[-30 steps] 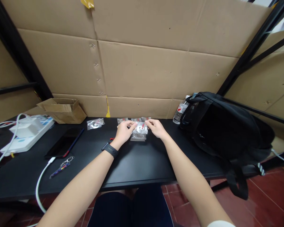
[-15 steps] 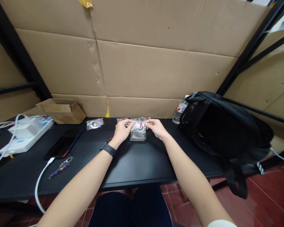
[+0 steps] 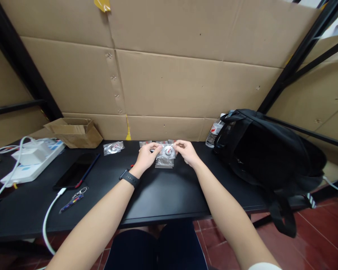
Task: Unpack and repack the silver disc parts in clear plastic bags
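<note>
The clear bag [image 3: 165, 157] with a round silver disc inside sits between your two hands — its top edge is pinched from both sides, and its lower part hangs down toward the black table [image 3: 163, 195], though you cannot tell whether it touches. Your left hand [image 3: 147, 155] grips the bag's upper left corner with thumb and forefinger pressed together on the plastic; the other fingers curl beneath. Your right hand [image 3: 187, 152] does the same at the upper right corner, fingertips closed on the red-marked seal strip. Just behind your fingertips lie more bags [image 3: 157, 143] of the same kind, close against the cardboard wall [image 3: 186, 86]. Left of your left fingers, well apart, one single bag [image 3: 113, 147] lies alone on the table. A watch [image 3: 129, 177] wraps your left wrist. Farther left of your fingers are a phone [image 3: 74, 170], a key ring [image 3: 73, 198], a white cable [image 3: 49, 215], a power strip [image 3: 30, 159] and an open box [image 3: 74, 131]. Right of your right fingers stands a bottle [image 3: 212, 135] — beside it, touching or nearly so, a black backpack [image 3: 267, 153].
</note>
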Tool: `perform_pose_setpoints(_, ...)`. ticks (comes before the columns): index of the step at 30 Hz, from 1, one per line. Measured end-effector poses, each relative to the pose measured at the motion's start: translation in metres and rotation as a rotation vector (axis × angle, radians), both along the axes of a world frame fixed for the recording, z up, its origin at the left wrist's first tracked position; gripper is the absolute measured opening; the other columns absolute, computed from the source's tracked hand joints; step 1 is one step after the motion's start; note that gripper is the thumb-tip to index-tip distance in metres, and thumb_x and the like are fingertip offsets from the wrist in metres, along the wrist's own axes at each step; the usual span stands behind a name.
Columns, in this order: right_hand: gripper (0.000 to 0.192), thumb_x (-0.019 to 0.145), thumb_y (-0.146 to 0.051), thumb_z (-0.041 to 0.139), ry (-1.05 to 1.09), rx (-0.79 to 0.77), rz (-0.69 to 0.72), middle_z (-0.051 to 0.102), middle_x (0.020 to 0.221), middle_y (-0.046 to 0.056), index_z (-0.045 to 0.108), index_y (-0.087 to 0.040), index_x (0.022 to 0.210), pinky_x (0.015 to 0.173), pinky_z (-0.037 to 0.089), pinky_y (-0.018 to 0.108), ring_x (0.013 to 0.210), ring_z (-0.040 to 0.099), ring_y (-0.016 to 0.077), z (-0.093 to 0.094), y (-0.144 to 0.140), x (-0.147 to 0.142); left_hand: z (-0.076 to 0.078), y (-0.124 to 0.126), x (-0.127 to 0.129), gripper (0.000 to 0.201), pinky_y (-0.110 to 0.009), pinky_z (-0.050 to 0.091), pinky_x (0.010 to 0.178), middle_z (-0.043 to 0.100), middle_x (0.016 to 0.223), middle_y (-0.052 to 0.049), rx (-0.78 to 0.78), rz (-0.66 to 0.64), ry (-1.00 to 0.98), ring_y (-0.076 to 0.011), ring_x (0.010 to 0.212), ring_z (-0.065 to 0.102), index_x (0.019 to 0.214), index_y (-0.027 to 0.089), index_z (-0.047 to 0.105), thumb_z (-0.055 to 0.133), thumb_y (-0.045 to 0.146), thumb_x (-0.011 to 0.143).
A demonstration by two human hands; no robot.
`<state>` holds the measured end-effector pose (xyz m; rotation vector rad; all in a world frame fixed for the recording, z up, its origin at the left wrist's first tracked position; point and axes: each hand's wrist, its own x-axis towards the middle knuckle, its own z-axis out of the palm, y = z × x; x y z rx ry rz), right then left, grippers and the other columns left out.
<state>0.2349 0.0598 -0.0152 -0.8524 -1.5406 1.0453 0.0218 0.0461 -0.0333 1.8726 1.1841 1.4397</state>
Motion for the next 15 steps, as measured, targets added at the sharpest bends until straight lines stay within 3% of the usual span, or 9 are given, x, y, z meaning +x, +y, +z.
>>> perform_pose_setpoints(5, 0.019, 0.068, -0.033, 0.078, 0.017, -0.028, 0.013, 0.064, 0.068, -0.001, 0.07, -0.017, 0.076, 0.064, 0.045, 0.026, 0.06, 0.055, 0.0118, 0.0032, -0.0022, 0.003, -0.0009, 0.0007, -0.0002, 0.03, -0.029, 0.053, 0.078, 0.076, 0.077, -0.003, 0.021, -0.002, -0.022, -0.02, 0.076, 0.072, 0.085, 0.019, 0.072, 0.063, 0.047, 0.09)
perform_pose_setpoints(15, 0.034, 0.078, -0.052, 0.075, -0.038, 0.006, 0.029, 0.06, 0.061, -0.002, 0.07, -0.019, 0.076, 0.064, 0.043, 0.028, 0.058, 0.052, 0.013, 0.0055, -0.0046, 0.0021, 0.0039, -0.0021, -0.0039, 0.028, -0.027, 0.052, 0.076, 0.075, 0.079, -0.002, 0.041, 0.012, 0.039, -0.019, 0.076, 0.07, 0.087, 0.02, 0.073, 0.062, 0.046, 0.091)
